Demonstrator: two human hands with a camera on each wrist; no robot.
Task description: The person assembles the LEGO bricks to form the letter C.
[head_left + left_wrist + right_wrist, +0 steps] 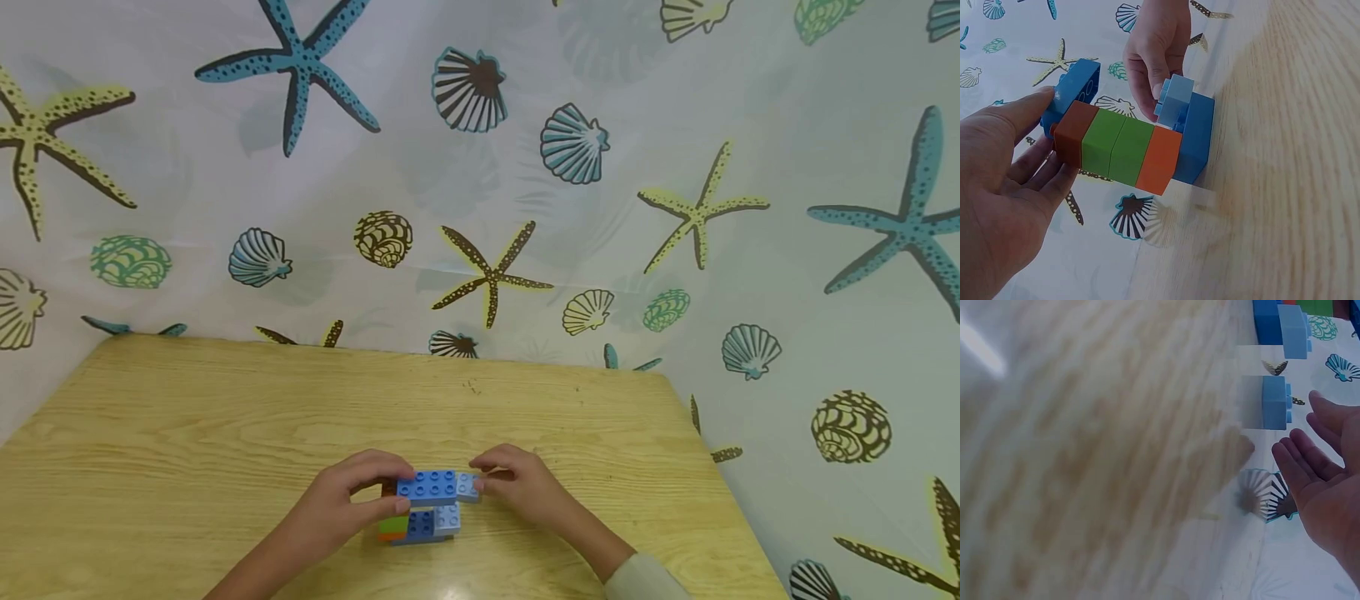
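Observation:
My left hand (341,493) pinches the top blue brick (427,487) of an upright toy-brick tower between thumb and fingers. Below that brick, in the left wrist view, come a brown brick (1074,134), two green bricks (1110,144) and an orange brick (1159,159), on a blue base brick (1196,140). A light blue brick (1177,100) sits on the base's other end. Another light blue brick (1274,403) stands apart on the table. My right hand (528,487) is beside it, fingers loosely bent; the right wrist view shows a gap between them.
The wooden table (225,400) extends around the bricks. A pale cloth (405,175) printed with starfish and shells hangs behind the table and along its sides.

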